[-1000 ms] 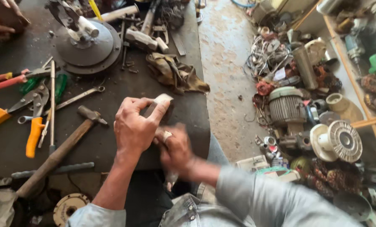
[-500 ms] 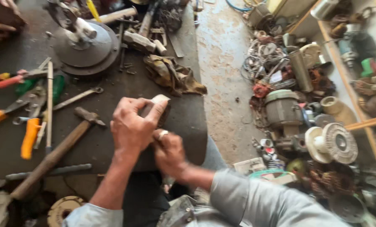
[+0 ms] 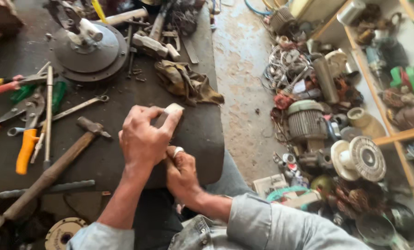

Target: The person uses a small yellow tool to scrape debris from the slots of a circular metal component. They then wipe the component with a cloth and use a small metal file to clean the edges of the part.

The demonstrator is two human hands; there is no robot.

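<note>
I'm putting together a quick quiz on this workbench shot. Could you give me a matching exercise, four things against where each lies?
Things:
1. hammer
2. crumpled rag
3. pale block
4. ribbed motor

Places:
A. on the floor to the right of the bench
B. under the fingertips of the left hand
C. on the bench, left of the hands
D. on the bench, beyond the hands

Pairs: 1-C, 2-D, 3-B, 4-A

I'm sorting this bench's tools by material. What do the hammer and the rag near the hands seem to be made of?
The hammer looks like a brown wooden handle with a dark, dull metal head, probably steel; the handle shows worn, matte wood colour. The rag seems to be woven cloth, olive-yellow and stained, since it lies crumpled in soft folds. The left hand presses a small pale block; its material is unclear.
</note>
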